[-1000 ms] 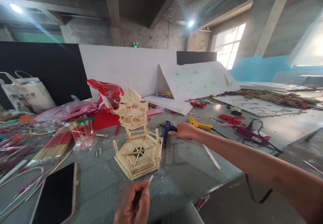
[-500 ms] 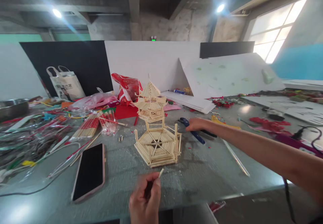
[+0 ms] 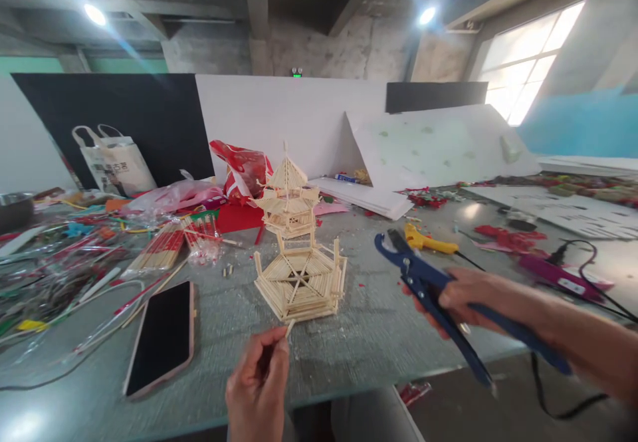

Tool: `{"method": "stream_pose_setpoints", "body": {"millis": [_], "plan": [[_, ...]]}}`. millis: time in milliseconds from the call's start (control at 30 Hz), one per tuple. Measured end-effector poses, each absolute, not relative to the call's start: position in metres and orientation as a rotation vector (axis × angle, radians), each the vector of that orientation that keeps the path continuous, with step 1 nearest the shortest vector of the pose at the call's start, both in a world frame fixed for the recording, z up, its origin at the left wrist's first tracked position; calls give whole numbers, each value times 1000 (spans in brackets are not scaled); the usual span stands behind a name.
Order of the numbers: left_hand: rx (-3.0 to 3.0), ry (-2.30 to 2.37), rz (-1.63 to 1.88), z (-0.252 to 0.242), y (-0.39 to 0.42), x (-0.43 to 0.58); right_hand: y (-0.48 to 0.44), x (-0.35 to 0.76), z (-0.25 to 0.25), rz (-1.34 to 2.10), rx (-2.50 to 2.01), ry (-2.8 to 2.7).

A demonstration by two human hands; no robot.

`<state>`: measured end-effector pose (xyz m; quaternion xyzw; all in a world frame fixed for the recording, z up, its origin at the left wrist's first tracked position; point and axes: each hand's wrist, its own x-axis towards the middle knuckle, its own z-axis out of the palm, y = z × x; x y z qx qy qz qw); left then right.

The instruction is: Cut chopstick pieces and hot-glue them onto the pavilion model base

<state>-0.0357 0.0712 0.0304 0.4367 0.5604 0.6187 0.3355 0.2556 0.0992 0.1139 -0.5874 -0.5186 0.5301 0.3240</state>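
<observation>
Between thumb and forefinger, my left hand [image 3: 259,375] pinches a short wooden stick [image 3: 290,328] close to the table's front edge. My right hand [image 3: 448,299] grips a blue pipe cutter [image 3: 423,272] by its handles, raised over the table; its jaw points up and left and its handles are spread. Just beyond my left hand stands a hexagonal stick platform [image 3: 299,289] with short upright posts. Behind it rises a tiered stick pagoda [image 3: 289,196] with a pointed roof; the platform hides part of its base.
A phone [image 3: 162,339] lies at left beside bagged sticks [image 3: 159,246] and plastic clutter. To the right are a yellow glue gun [image 3: 431,239], a purple power strip [image 3: 563,276] and red scraps [image 3: 508,237]. White boards [image 3: 438,149] lean at the back.
My right hand has lifted the blue cutter off the table and brought it right and nearer. My left hand keeps its pinch on the stick. The view has shifted slightly.
</observation>
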Motion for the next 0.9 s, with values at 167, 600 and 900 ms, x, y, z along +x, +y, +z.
{"method": "stream_pose_setpoints", "body": {"millis": [167, 600, 900], "plan": [[1178, 1505, 1488, 31, 70, -33, 48, 237, 104, 1865, -1390, -1218], [1058, 1373, 1558, 24, 49, -18, 24, 212, 83, 1951, -1317, -1558], [1212, 1387, 1491, 39, 47, 0, 17, 219, 94, 1085, -1491, -2321]]}}
